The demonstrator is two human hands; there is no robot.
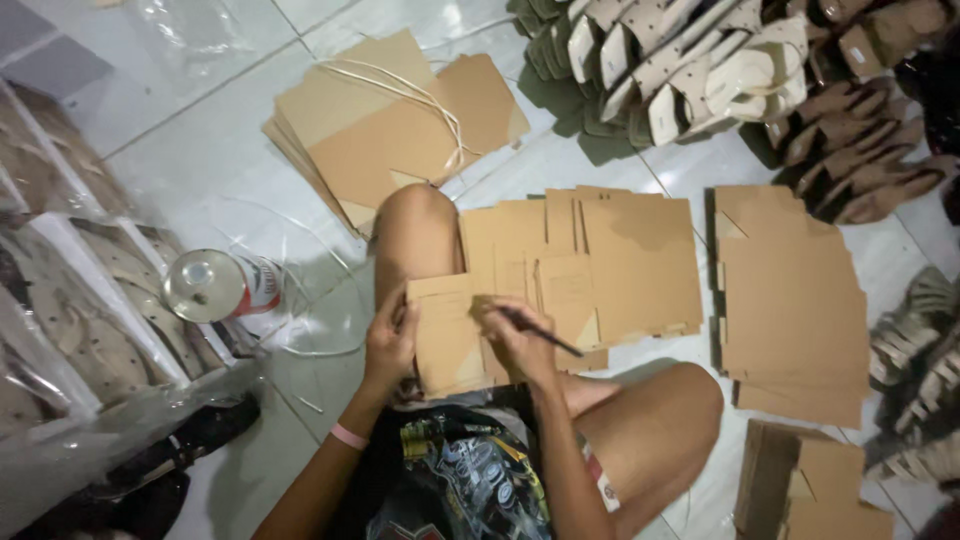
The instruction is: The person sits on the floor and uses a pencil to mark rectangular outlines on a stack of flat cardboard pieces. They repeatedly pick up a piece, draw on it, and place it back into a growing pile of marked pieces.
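Here, my entries from the head view:
Left hand (pixel 388 340): I see the fingers (pixel 398 312) curled together along the left edge of a small folded cardboard piece (pixel 445 335), pinching it; a pink wristband (pixel 349 436) sits on that wrist
Right hand (pixel 518 340): fingers closed tight round a dark pen (pixel 540 332), the free end slanting out to the right; where the other end meets the board is hidden by the fingers, so I cannot tell whether it touches
Cardboard piece: tan, upright rectangle, held between both hands above the lap, its lower edge near the dark printed shirt (pixel 460 480)
Knees: left knee (pixel 418 215) raised just behind the piece; right leg (pixel 650 410) folded low at right
Flat box blanks (pixel 620 260): spread on the white tile floor (pixel 210 170) just behind the hands
Stack at right (pixel 795 310): more flat tan blanks, well apart from the hands
Stack at top (pixel 390 130): blanks with pale cord (pixel 420 95) lying across them
Can (pixel 215 285): silver top, lying near the left knee
Sandals (pixel 700 60): pale and brown pairs heaped at the top right
Plastic bags (pixel 90 330): clear, holding soles, at left
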